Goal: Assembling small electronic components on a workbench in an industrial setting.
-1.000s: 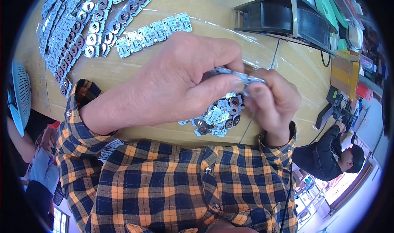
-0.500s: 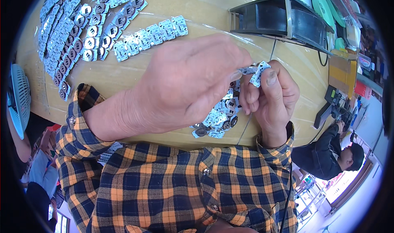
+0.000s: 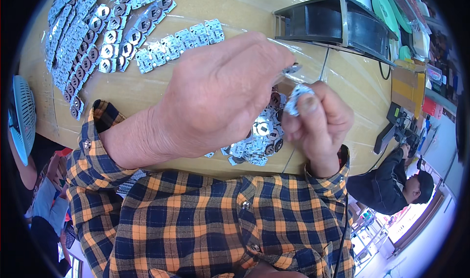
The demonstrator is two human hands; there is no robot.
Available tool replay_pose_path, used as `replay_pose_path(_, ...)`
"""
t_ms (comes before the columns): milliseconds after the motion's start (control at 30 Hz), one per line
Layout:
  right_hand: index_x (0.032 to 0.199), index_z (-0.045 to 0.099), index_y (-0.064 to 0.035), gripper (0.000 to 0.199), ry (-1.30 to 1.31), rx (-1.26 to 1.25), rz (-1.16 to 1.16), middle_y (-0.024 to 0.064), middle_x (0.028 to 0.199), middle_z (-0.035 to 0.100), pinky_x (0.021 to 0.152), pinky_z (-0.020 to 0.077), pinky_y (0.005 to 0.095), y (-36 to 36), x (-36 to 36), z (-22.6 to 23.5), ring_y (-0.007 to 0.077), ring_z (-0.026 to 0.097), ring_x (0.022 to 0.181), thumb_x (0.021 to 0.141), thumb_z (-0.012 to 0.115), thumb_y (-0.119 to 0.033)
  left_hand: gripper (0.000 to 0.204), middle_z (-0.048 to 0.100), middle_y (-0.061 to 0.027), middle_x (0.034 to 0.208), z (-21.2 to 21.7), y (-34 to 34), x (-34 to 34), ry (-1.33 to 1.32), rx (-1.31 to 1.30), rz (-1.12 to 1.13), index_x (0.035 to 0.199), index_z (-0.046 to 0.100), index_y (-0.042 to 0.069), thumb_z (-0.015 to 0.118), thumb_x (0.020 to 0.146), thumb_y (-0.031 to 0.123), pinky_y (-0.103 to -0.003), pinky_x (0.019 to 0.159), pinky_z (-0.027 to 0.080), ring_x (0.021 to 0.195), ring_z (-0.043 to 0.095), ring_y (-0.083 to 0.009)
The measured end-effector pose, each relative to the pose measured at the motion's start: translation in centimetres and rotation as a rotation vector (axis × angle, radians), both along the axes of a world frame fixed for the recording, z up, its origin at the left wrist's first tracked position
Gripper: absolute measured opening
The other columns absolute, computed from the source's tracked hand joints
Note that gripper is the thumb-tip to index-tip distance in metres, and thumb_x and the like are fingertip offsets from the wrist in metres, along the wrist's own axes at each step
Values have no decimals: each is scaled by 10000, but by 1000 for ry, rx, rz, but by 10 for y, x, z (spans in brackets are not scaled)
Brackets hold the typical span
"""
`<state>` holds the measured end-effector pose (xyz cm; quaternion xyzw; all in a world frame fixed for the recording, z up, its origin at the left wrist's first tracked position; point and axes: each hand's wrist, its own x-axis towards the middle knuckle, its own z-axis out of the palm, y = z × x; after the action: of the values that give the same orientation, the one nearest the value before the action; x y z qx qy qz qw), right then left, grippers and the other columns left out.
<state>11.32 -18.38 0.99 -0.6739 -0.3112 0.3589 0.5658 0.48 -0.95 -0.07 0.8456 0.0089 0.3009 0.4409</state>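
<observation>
My left hand (image 3: 220, 92) reaches across the table from the left, its fingers pinched on a small grey circuit board (image 3: 292, 69) seen nearly edge-on. To its right, my right hand (image 3: 323, 116) grips another small circuit board (image 3: 295, 99), pale blue-white, between thumb and bent forefinger. A gap separates the two pieces. Below and between the hands lies a loose heap of small circuit boards (image 3: 254, 148), some with round dark or silvery parts; my left hand hides some of it. Beyond my left hand runs a joined strip of similar boards (image 3: 183, 42).
Many rows of circuit boards (image 3: 73, 38) cover the table's far left. A black curved frame (image 3: 333, 21) stands at the far right, near a cardboard box (image 3: 409, 87). A blue fan (image 3: 23, 116) is at the left edge. Another person (image 3: 391, 182) is at the right.
The two pieces, which were together, are now apart. My left hand has risen slightly; my right hand has moved left and down, its board tilted. More of the heap shows.
</observation>
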Motion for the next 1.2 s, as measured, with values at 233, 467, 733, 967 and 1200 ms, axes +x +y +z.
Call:
replay_pose_path(233, 828, 585, 2, 215, 143, 98, -133, 7, 619, 564, 447, 348, 182, -2, 8, -3, 24, 457, 482, 985, 546, -139, 228, 658, -121, 820, -5, -3, 3, -66, -53, -19, 1018, 640, -29, 665, 792, -47, -270, 556, 480, 640, 635, -200)
replay_pose_path(467, 772, 476, -8, 311, -11, 23, -77, 34, 580, 477, 383, 354, 210, 2, 7, -2, 68, 396, 428, 1014, 462, -203, 247, 649, -138, 812, -6, -4, 3, -67, -50, -65, 1020, 639, -41, 652, 776, -77, -282, 544, 479, 638, 631, -226)
replay_pose_path(733, 805, 599, 12, 244, 202, 37, -126, 14, 572, 548, 446, 356, 195, 0, 6, -2, 44, 469, 473, 984, 552, -148, 262, 632, -158, 812, -1, 7, 2, -78, 92, -215, 1011, 633, -61, 608, 755, -111, -298, 530, 472, 624, 618, -252)
replay_pose_path(967, 758, 620, 23, 258, -290, -31, 130, 29, 613, 564, 503, 375, 231, 2, 13, 3, 81, 495, 538, 963, 574, -127, 172, 651, -121, 856, 1, 9, 0, 36, -230, -145, 1026, 633, -51, 620, 856, -26, -261, 613, 490, 693, 629, -159)
replay_pose_path(1200, 741, 622, 24, 290, -114, 74, 16, 54, 617, 564, 507, 388, 258, -5, 19, 1, 105, 505, 539, 962, 574, -159, 140, 643, -85, 751, 4, 7, 0, 241, -416, -380, 990, 641, -30, 626, 853, -5, -244, 530, 455, 608, 621, -134)
